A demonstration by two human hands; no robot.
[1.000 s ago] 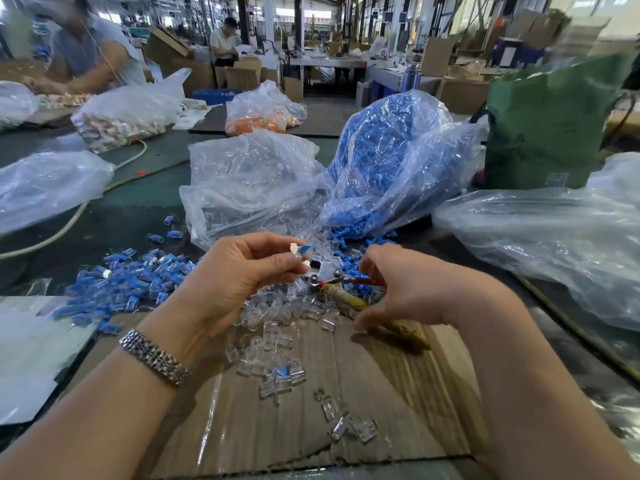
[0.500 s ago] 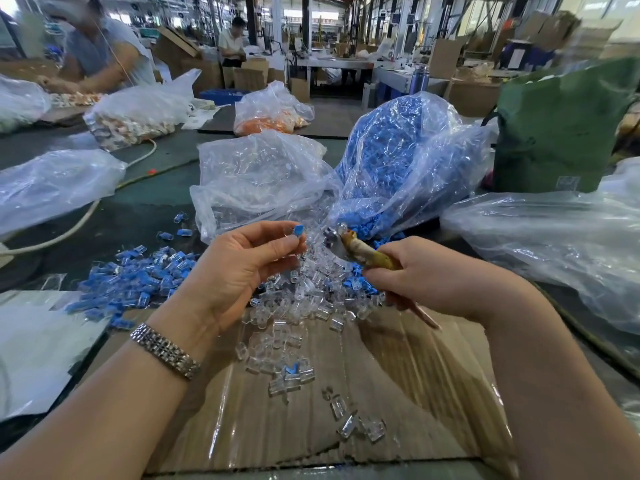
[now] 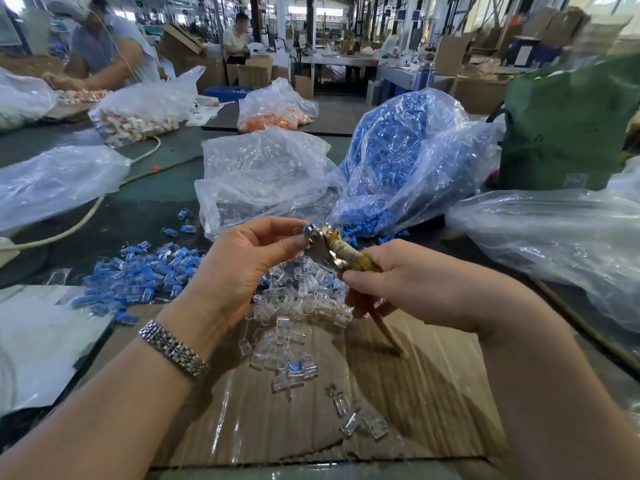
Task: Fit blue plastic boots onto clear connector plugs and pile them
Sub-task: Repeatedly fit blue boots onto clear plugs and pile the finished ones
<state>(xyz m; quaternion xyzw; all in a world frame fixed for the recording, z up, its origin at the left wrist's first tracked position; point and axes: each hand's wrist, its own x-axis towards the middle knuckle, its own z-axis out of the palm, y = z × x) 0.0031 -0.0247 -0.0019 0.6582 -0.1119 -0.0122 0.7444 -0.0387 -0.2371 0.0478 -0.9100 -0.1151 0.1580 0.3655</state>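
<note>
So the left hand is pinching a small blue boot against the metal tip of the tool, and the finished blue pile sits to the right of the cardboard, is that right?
Not quite. In the head view the pile of finished blue-booted plugs lies left of the cardboard sheet, not right. The rest holds: the left hand pinches the small blue boot against the metal-tipped tool.

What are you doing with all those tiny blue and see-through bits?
A person is putting blue boots on clear plugs. The left hand pinches a small blue boot at its fingertips, and the right hand grips a plier-like tool whose metal tip meets that piece. Loose clear plugs lie on the cardboard below. A pile of finished blue-and-clear pieces sits to the left, and a bag of blue boots lies behind.
</note>
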